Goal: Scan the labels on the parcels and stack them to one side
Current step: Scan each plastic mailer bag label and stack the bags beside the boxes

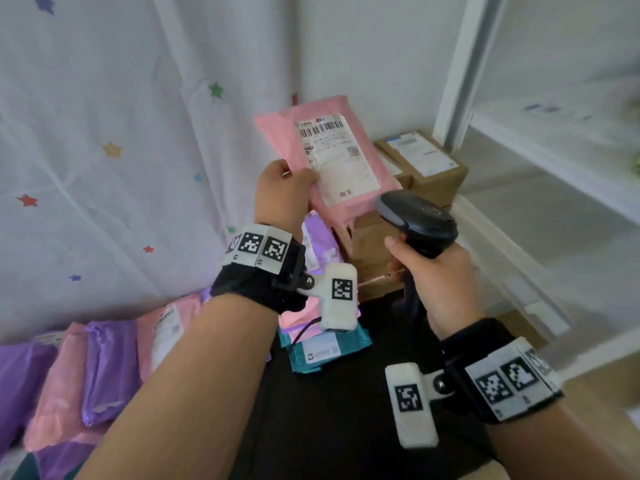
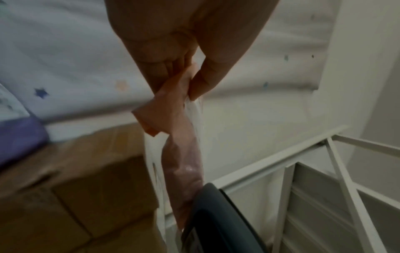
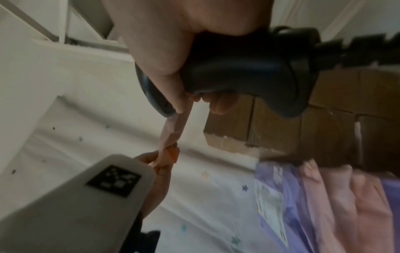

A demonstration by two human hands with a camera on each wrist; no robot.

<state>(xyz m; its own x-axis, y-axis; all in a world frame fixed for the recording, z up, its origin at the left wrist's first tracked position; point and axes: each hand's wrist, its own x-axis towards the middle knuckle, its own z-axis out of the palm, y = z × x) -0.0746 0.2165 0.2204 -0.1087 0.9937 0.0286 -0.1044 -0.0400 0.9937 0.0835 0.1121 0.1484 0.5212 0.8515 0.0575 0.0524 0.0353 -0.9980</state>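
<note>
Currently at the scan step. Left hand [image 1: 282, 192] pinches the pink parcel [image 1: 332, 157] at its lower-left edge, thumb on the front and fingers [image 2: 164, 68] behind, holding it up in the air with the label [image 1: 337, 157] facing the head camera, barcode at the top. Right hand [image 1: 436, 275] is wrapped around the grip of the scanner [image 1: 417, 223]; its head sits just below and right of the parcel, near the label's lower corner. Can't tell whether the trigger is pressed.

Next move, as I read it: tilt the scanner nose up onto the barcode strip, fire, then drop the parcel on a pile. Purple and pink mailers [image 1: 104, 368] lie lower left, a teal one [image 1: 322, 351] in the middle, cardboard boxes [image 1: 419, 161] behind. Which pile is the scanned one isn't clear.
</note>
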